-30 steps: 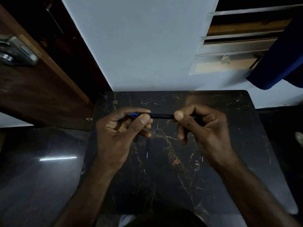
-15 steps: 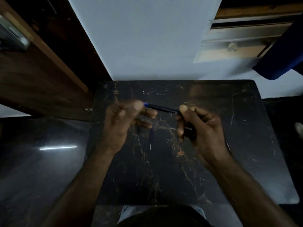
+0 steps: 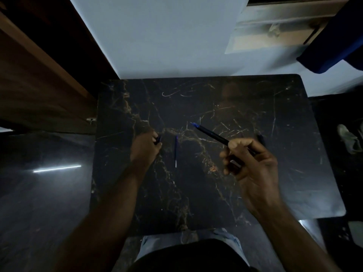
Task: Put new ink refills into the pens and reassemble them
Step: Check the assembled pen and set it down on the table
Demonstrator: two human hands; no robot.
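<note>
My right hand (image 3: 253,163) grips a dark pen (image 3: 213,136) with a blue tip that points up and to the left above the black marble table (image 3: 196,193). My left hand (image 3: 145,146) is lowered onto the table at the left, its fingers curled over a small dark pen part (image 3: 158,139). A thin blue ink refill (image 3: 176,151) lies on the table between my hands, just right of my left hand. Another dark pen piece (image 3: 261,139) lies behind my right hand, mostly hidden.
A brown wooden door (image 3: 35,79) stands to the left of the table. A pale wall (image 3: 167,36) runs behind it, with a blue cloth (image 3: 334,40) at the upper right. Dark glossy floor surrounds the table; a shoe (image 3: 349,140) lies at the right.
My left hand let go of the pen's blue end and dropped to the table onto a small part. My right hand keeps the pen, now tilted up to the left.
</note>
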